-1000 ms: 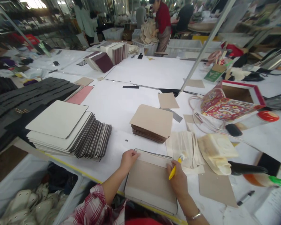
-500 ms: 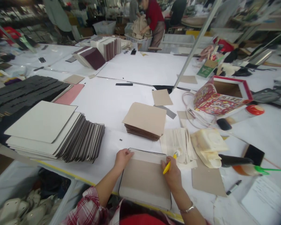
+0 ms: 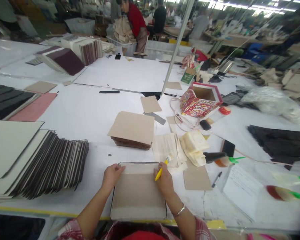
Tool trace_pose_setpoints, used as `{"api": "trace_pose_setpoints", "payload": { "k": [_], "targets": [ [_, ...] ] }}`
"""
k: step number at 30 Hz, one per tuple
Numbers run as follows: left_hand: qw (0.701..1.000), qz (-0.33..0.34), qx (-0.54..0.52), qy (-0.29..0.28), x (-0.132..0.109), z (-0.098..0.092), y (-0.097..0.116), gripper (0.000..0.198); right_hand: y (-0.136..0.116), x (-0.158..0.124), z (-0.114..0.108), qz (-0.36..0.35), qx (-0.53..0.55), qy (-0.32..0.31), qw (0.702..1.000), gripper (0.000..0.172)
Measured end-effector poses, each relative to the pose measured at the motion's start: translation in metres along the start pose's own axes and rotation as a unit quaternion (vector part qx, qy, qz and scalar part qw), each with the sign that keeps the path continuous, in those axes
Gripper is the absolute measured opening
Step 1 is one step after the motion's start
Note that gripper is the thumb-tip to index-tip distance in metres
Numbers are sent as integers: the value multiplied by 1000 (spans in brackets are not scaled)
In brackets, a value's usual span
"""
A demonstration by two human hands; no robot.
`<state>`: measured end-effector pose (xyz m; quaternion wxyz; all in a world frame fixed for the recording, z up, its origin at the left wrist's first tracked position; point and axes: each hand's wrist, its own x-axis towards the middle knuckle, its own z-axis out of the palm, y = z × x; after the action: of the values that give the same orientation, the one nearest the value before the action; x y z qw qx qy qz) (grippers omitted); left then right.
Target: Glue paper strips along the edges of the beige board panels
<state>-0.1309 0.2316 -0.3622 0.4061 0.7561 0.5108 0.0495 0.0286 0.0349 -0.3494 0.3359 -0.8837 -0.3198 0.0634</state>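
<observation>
A flat board panel (image 3: 137, 196) with a tan sheet glued on its middle lies at the table's near edge in front of me. My left hand (image 3: 112, 175) is closed on the panel's upper left corner. My right hand (image 3: 164, 180) rests on the upper right corner, fingers wrapped round a yellow-handled brush (image 3: 160, 170) whose pale tip points up and right.
A stack of tan sheets (image 3: 132, 130) sits just beyond the panel. A fanned pile of grey boards (image 3: 35, 160) fills the left. Cream cloths (image 3: 192, 146), brushes, a pen (image 3: 216, 179) and a patterned box (image 3: 198, 103) lie to the right. A metal pole (image 3: 176, 46) rises mid-table. People work far behind.
The view has swung to the right and slightly up, so everything has slid left in the picture. Both hands keep the same hold on the panel's top corners.
</observation>
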Motion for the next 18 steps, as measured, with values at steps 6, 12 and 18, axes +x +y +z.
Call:
{"api": "trace_pose_setpoints", "payload": {
  "k": [6, 12, 18],
  "targets": [
    [998, 29, 59, -13, -1, -5, 4, 33, -1, 0, 0, 24, -2, -2, 1000, 27],
    [968, 125, 198, 91, -12, -16, 15, 36, -3, -5, -17, 28, -34, 67, 997, 31],
    [844, 456, 280, 43, -45, 9, 18, 52, -16, -18, 16, -255, -39, 7, 966, 31]
  ]
}}
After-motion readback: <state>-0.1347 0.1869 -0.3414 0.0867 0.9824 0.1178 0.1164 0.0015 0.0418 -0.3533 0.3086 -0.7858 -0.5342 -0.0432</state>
